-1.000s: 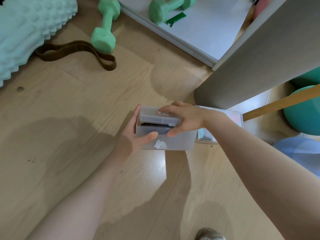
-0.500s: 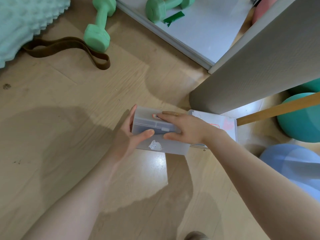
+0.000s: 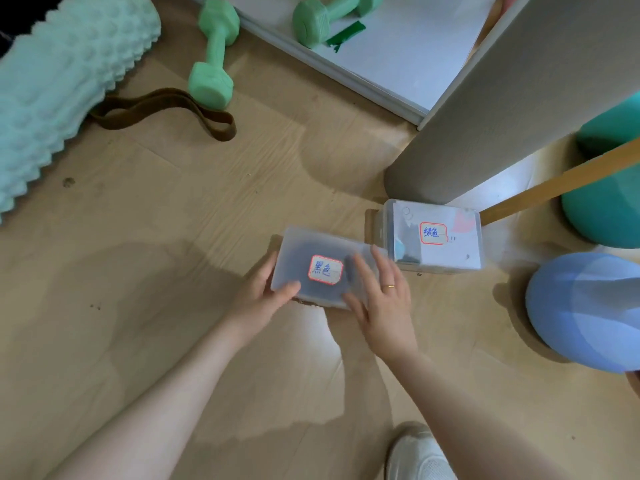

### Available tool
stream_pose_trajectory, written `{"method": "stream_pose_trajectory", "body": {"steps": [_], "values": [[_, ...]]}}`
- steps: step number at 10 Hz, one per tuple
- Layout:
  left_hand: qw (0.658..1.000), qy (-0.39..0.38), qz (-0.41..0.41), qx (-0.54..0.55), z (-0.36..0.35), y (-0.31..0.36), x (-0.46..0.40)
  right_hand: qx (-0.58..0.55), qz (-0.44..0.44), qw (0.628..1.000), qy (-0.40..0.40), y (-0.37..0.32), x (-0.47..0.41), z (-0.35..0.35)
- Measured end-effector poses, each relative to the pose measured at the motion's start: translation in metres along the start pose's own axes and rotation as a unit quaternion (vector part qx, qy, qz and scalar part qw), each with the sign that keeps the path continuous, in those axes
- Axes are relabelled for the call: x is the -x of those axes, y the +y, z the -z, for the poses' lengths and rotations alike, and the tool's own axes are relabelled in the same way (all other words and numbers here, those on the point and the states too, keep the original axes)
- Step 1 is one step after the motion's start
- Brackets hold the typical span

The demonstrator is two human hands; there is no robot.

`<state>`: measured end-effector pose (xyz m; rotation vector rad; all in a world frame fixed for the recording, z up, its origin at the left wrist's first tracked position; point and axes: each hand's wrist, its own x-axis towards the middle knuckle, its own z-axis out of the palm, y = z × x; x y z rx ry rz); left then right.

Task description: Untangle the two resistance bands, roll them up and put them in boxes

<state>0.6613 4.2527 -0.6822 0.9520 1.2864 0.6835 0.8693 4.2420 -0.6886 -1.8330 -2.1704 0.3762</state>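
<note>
A wooden floor [image 3: 145, 258] fills the view, with a knobbly mint foam roller [image 3: 59, 84] at far left and a brown resistance band [image 3: 162, 110] lying loose beside it. Near the middle sits a frosted box [image 3: 322, 251] with a dark roll showing dimly through its shut, labelled lid. A second labelled box [image 3: 446, 251] stands just right of it. The left hand [image 3: 259, 296] clasps the frosted box's left end, fingers closed on it; the right hand [image 3: 381, 299] rests on the lid, fingers spread.
</note>
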Motion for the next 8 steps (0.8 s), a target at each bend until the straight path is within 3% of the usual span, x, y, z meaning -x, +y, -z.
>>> {"method": "stream_pose_trajectory", "body": {"steps": [1,2,3,5,6,7,8], "values": [[0.987,0.135,0.088,0.026,-0.01,0.005,-0.006,-0.218,-0.332,0.918,0.009,-0.01,0.007,0.01],[0.961,0.183,0.132,0.161,-0.022,0.013,-0.009,-0.501,-0.49,0.713,-0.031,-0.022,0.005,0.009],[0.948,0.232,0.095,0.196,-0.027,0.023,-0.02,-0.512,-0.466,0.721,0.016,-0.021,-0.016,0.005],[0.955,0.226,0.077,0.175,-0.027,0.036,-0.064,-0.509,-0.472,0.719,0.051,-0.012,-0.054,0.009],[0.957,0.221,0.059,0.18,-0.027,0.035,-0.07,-0.54,-0.519,0.654,0.107,-0.019,-0.06,0.008],[0.965,0.191,0.098,0.154,-0.02,0.03,-0.069,-0.583,-0.559,0.576,0.126,-0.029,-0.061,0.014],[0.981,0.166,0.065,-0.074,-0.015,0.03,-0.055,-0.592,-0.562,0.57,0.093,-0.033,-0.051,0.037]]}}
